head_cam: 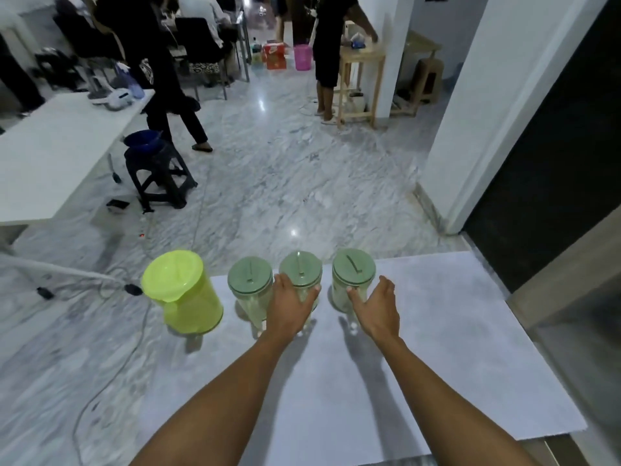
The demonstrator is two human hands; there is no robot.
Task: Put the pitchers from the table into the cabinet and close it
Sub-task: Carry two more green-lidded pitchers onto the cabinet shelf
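Along the far edge of the white table stands a row of pitchers. A lime-green opaque pitcher is at the left end. To its right are three clear pitchers with pale green lids: the left one, the middle one and the right one. My left hand wraps around the near side of the middle clear pitcher. My right hand is spread against the right clear pitcher, its thumb touching the wall. No cabinet is clearly in view.
A white pillar and a dark panel rise at the right. Marble floor lies beyond the table, with cables at the left. Further off are a black stool, another white table and several people.
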